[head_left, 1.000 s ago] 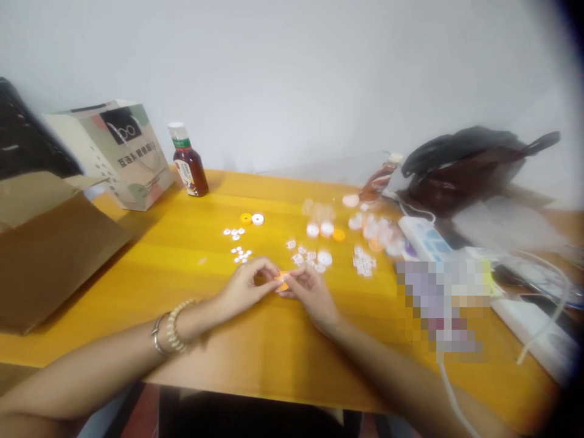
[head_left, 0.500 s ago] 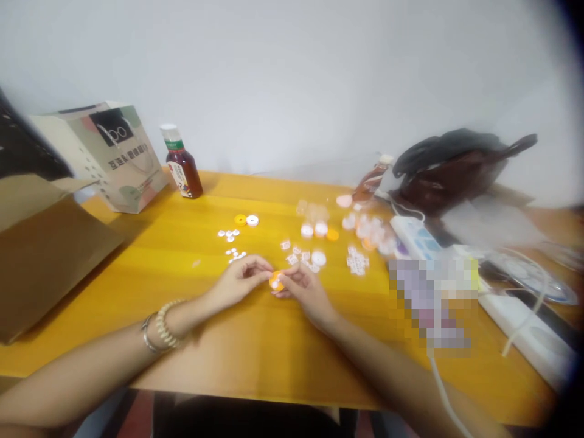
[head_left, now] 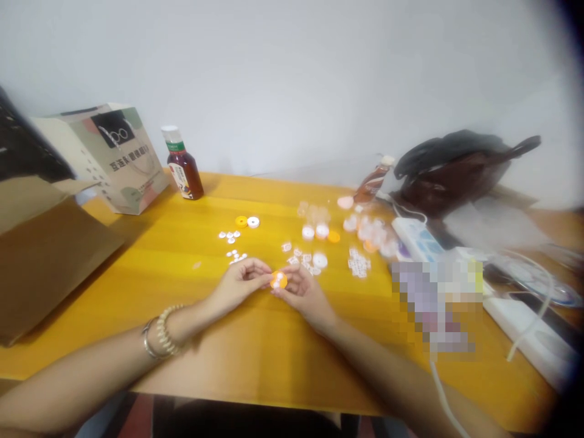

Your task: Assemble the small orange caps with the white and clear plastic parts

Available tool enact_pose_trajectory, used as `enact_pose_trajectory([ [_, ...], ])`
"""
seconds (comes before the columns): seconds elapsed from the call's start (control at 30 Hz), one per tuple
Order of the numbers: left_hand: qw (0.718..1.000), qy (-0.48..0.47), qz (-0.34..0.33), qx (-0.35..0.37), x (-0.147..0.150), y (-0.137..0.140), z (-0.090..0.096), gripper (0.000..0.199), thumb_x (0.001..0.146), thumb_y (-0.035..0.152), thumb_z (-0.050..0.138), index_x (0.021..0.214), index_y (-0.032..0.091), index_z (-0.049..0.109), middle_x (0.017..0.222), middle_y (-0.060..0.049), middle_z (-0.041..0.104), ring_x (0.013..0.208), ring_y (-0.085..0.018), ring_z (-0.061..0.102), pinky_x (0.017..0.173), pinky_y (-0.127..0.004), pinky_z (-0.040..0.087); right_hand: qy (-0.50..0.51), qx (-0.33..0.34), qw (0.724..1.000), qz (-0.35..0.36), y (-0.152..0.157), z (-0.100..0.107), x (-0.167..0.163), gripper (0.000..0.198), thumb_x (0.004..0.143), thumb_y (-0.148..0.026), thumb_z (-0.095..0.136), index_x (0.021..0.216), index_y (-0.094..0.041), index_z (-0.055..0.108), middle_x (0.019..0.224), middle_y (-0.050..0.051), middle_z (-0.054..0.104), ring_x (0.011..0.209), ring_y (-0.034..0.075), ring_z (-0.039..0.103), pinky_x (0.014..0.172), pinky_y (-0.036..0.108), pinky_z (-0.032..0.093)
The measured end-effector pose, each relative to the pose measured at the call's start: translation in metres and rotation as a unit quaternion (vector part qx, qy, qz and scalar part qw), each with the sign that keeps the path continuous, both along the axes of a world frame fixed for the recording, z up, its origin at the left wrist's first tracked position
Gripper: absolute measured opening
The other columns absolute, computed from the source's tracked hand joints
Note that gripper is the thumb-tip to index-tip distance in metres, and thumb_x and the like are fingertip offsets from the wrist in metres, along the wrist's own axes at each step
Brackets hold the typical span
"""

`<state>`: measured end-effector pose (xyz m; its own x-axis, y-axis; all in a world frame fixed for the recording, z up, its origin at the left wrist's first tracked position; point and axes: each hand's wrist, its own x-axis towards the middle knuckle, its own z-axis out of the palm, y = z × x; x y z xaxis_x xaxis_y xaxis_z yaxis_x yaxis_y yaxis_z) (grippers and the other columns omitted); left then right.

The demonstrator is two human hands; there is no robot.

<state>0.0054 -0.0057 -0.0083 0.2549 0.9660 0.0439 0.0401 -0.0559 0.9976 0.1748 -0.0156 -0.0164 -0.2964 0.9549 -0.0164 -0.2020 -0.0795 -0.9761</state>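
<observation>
Between my two hands, above the table, is a small round orange disc (head_left: 278, 280) with white parts on its face. My left hand (head_left: 244, 283) pinches it from the left, thumb and fingers closed on its edge. From the right, my right hand (head_left: 303, 292) grips the opposite edge, its thumb low on the rim. Just beyond my left hand lie small white pieces (head_left: 233, 255) in a loose group. Flat white cut-out pieces (head_left: 296, 255) and a white disc (head_left: 320, 260) are past my right hand.
An orange disc (head_left: 241, 222) and a white disc (head_left: 253, 222) sit farther back. A paper bag (head_left: 128, 164) and a dark red bottle (head_left: 185, 167) stand at the left, near a cardboard box (head_left: 55, 255). Rightward are clear cups (head_left: 371, 228), a power strip (head_left: 417, 240) and cables.
My right thumb has slid off the disc's face down to its lower edge, so more of the face shows. The view has shifted slightly.
</observation>
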Motion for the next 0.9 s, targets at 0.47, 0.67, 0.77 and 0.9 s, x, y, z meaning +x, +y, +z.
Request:
enact_pose_trajectory([
  [0.47, 0.89, 0.322, -0.123, 0.298, 0.038, 0.124, 0.027, 0.017, 0.077, 0.024, 0.055, 0.091, 0.016, 0.059, 0.094, -0.007, 0.061, 0.085, -0.019, 0.056, 0.08, -0.032, 0.042, -0.009, -0.013, 1.0, -0.009, -0.001, -0.002, 0.003, 0.039, 0.058, -0.025, 0.075, 0.088, -0.021, 0.05, 0.077, -0.002, 0.064, 0.067, 0.011, 0.062, 0.071, 0.026, 0.051],
  [0.67, 0.894, 0.322, -0.131, 0.285, 0.081, 0.144, 0.018, 0.02, 0.069, 0.026, 0.062, 0.085, 0.015, 0.055, 0.084, -0.006, 0.06, 0.075, -0.019, 0.054, 0.071, -0.031, 0.042, 0.008, -0.018, 1.0, 0.001, -0.002, -0.004, 0.003, 0.039, 0.058, -0.023, 0.075, 0.088, -0.021, 0.05, 0.077, -0.003, 0.062, 0.066, 0.009, 0.061, 0.07, 0.024, 0.05],
  [0.77, 0.9, 0.315, -0.132, 0.27, 0.089, 0.148, 0.011, 0.016, 0.068, 0.024, 0.063, 0.079, 0.016, 0.055, 0.076, -0.004, 0.058, 0.071, -0.018, 0.053, 0.069, -0.031, 0.041, 0.011, -0.023, 1.0, 0.008, -0.002, -0.004, 0.003, 0.038, 0.059, -0.021, 0.074, 0.088, -0.021, 0.05, 0.078, -0.004, 0.061, 0.066, 0.008, 0.06, 0.07, 0.022, 0.048],
  [0.9, 0.918, 0.284, -0.114, 0.251, 0.078, 0.144, 0.014, 0.022, 0.073, 0.024, 0.059, 0.092, 0.015, 0.053, 0.084, -0.006, 0.059, 0.076, -0.018, 0.055, 0.071, -0.03, 0.043, 0.004, -0.025, 1.0, 0.011, -0.002, -0.004, 0.004, 0.039, 0.06, -0.021, 0.074, 0.089, -0.021, 0.05, 0.078, -0.004, 0.061, 0.068, 0.008, 0.06, 0.07, 0.022, 0.048],
])
